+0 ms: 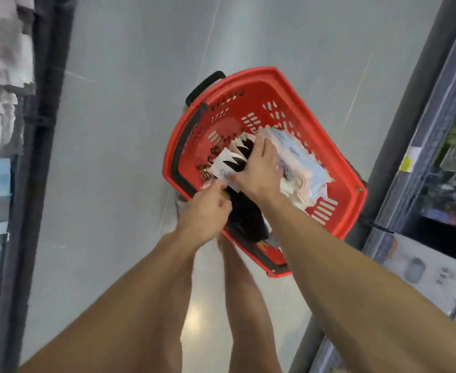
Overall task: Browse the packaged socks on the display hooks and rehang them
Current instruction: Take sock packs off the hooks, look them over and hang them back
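Two bare arms reach down into the red basket. Left hand pinches the sock pack by its card edge. Right hand lies spread flat on the packs. Socks look light and floppy; the stiff card top seems best to hold.

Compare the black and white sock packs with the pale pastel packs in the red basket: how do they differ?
The black and white sock packs carry white cards with jagged black shapes; the pastel packs are soft pink, blue and white. The black and white packs lie toward the basket's left side, the pastel packs toward its right. Both hands, left and right, are on the black and white packs; the pastel packs are at most brushed. Both lie in the red basket.
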A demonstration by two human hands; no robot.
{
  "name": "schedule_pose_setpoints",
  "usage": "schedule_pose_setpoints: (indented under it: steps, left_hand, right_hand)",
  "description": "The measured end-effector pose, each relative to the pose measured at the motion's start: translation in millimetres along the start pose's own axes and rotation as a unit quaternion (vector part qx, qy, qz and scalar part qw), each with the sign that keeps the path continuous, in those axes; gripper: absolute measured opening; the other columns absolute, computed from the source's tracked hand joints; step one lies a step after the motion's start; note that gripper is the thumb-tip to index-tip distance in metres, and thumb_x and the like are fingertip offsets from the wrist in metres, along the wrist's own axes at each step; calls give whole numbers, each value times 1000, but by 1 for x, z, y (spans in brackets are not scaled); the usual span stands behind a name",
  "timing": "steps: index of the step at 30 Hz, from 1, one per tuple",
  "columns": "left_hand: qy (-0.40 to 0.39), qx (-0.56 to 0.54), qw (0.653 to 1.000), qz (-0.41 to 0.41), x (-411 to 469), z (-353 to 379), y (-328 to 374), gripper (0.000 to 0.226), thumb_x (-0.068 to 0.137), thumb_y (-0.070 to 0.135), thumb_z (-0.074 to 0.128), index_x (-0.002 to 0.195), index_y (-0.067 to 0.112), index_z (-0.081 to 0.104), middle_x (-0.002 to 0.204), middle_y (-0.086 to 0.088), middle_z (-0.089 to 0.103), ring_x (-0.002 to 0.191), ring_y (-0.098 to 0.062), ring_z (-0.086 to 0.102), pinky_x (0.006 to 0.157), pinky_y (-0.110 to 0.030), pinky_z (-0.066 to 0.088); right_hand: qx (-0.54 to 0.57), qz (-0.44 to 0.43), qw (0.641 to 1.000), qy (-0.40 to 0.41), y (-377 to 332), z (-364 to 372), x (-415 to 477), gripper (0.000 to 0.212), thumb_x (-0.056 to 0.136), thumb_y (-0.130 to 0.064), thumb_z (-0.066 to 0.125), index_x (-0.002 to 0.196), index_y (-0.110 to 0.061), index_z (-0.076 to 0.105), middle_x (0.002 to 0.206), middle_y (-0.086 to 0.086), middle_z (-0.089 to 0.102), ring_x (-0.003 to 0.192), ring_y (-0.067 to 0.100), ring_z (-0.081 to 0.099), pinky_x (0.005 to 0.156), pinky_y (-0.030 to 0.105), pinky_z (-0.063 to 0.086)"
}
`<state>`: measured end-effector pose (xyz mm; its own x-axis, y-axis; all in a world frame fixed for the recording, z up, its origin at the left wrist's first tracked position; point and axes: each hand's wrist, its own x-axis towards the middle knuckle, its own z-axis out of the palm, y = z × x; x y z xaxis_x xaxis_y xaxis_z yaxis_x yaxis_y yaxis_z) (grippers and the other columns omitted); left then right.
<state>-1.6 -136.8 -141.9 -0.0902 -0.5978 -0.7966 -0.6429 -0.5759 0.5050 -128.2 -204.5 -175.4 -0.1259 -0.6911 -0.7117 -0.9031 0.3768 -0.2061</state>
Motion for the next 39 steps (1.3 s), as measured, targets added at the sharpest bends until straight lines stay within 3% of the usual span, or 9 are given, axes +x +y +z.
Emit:
schedule_pose_setpoints:
  steps: [2, 4, 8, 13, 19, 24, 28, 35, 39]
  left_hand:
    - [23, -16, 1000, -6, 10, 13, -10, 38, 94, 20, 49, 131, 27, 48, 111, -3, 69, 100, -26, 65, 90, -47, 53]
    - [37, -33, 999, -8, 14, 23, -17, 37, 95, 19, 51, 131, 24, 50, 113, -2, 68, 104, -24, 64, 92, -45, 52]
    - [41, -53, 998, -6, 15, 35, -19, 36, 95, 20, 52, 131, 24, 51, 114, 5, 67, 107, -17, 63, 96, -44, 51]
    - [62, -76, 995, -26, 20, 37, -13, 34, 95, 22, 52, 129, 28, 51, 106, 12, 65, 103, -16, 63, 94, -43, 52]
    - [36, -154, 985, -74, 17, 38, -6, 35, 93, 28, 56, 127, 27, 50, 109, 10, 64, 100, -12, 62, 97, -39, 50]
    - [-46, -382, 917, -101, -5, 32, 22, 80, 66, 64, 64, 134, 28, 41, 121, 22, 59, 123, -5, 56, 106, -36, 43]
    - [19, -494, 869, -28, -45, 35, 54, 103, 64, 59, 75, 152, 37, 25, 128, 29, 59, 117, 17, 54, 101, -17, 46]
    - [131, -668, 728, 81, -112, -23, 92, 65, 78, 41, 81, 138, 31, 55, 136, -5, 63, 126, -26, 60, 99, -41, 52]
    - [195, -666, 714, 89, -153, -75, 124, 61, 85, 40, 75, 138, 17, 53, 131, -15, 64, 122, -36, 61, 102, -57, 48]
  right_hand:
    - [-13, 13, 1000, -19, 11, 15, 11, 119, 74, -45, 77, 155, -12, -3, 161, 11, 8, 149, 30, 6, 113, 65, 18]
    - [-36, 12, 999, -15, 20, 22, 15, 119, 71, -46, 79, 154, -12, 1, 154, 12, 22, 143, 31, 18, 108, 68, 25]
    - [-101, -38, 994, -26, 26, 18, 22, 86, 66, -46, 79, 134, -13, 38, 134, 11, 44, 126, 32, 35, 97, 60, 40]
    - [-130, -111, 985, -10, 30, 18, 13, 75, 74, -41, 72, 136, -17, 36, 138, 7, 42, 131, 28, 34, 103, 64, 32]
    - [-151, -143, 978, 18, 37, 6, -4, 52, 75, -36, 66, 117, -17, 43, 106, 2, 62, 108, 24, 52, 99, 52, 33]
    - [-104, -188, 970, 111, 32, -14, -42, 39, 78, -39, 60, 110, -19, 49, 102, -2, 61, 107, 19, 51, 104, 48, 30]
    - [-22, -194, 973, 122, 13, -39, -93, 41, 90, -44, 46, 127, -25, 47, 108, -10, 58, 111, 10, 51, 109, 50, 26]
    - [-65, -295, 945, 128, -46, -123, -187, 63, 82, -34, 49, 143, -19, 44, 113, -3, 56, 109, 18, 51, 97, 43, 36]
    - [-23, -366, 917, 155, -82, -178, -241, 59, 84, -30, 56, 141, -17, 49, 117, -4, 58, 106, 16, 52, 87, 38, 46]
